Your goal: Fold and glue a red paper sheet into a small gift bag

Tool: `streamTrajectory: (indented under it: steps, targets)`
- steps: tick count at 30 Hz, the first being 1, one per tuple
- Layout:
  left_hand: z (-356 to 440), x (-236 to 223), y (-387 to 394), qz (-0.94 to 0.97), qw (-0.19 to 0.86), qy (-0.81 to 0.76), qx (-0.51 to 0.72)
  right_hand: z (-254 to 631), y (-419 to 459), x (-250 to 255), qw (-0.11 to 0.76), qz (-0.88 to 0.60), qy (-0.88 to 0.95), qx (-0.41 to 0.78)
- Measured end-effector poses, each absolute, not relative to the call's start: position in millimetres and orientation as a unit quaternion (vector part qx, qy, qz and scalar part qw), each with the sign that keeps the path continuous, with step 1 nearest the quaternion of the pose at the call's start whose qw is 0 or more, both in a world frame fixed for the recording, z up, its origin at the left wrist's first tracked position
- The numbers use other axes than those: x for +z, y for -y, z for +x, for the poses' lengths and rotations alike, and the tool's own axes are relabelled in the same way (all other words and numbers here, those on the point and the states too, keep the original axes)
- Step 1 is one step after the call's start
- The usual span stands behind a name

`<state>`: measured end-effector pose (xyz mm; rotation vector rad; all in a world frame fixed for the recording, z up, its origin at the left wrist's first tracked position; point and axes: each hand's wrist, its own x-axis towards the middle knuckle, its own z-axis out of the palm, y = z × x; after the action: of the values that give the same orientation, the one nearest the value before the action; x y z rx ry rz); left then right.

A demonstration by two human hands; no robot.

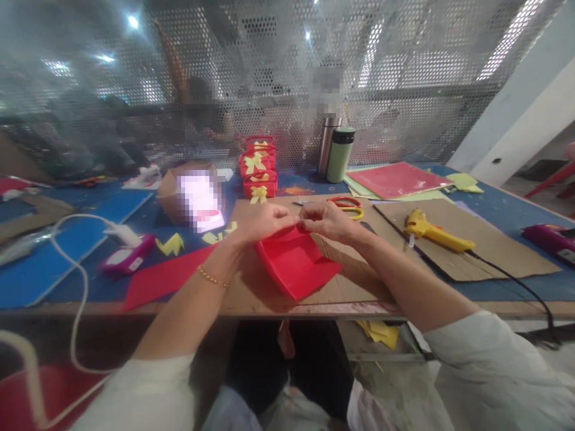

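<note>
A folded piece of red paper is held up over the brown cardboard, its creased lower part hanging toward me. My left hand pinches its upper left edge. Close beside it, my right hand grips the top edge between thumb and fingers. Scissors with red and yellow handles lie just behind my right hand. Behind my left hand stand several small red paper boxes with yellow bows. A flat red sheet lies beneath and left of my left forearm.
On the right, a yellow hot glue gun with a black cord rests on cardboard. Behind are a green tumbler, a steel flask and red sheets. A lit phone, yellow scraps and a purple power strip lie left.
</note>
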<state>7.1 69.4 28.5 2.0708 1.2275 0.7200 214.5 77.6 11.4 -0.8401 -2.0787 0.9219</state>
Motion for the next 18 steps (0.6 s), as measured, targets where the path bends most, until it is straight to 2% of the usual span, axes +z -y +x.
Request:
streamTrajectory:
  steps: [9,15,18]
  targets:
    - [9.4,30.8,-67.8,0.799,0.331,-0.432,0.255,217.1,-76.8,13.5,0.322,-0.322,0.826,0.332]
    - [9.5,30.5,-70.2,0.807,0.344,-0.419,0.236,221.8,-76.9,16.7,0.282,-0.325,0.812,0.393]
    - [9.7,30.4,-70.3,0.806,0.337,-0.428,0.234,221.7,-74.2,19.9,0.278,-0.339,0.813,0.384]
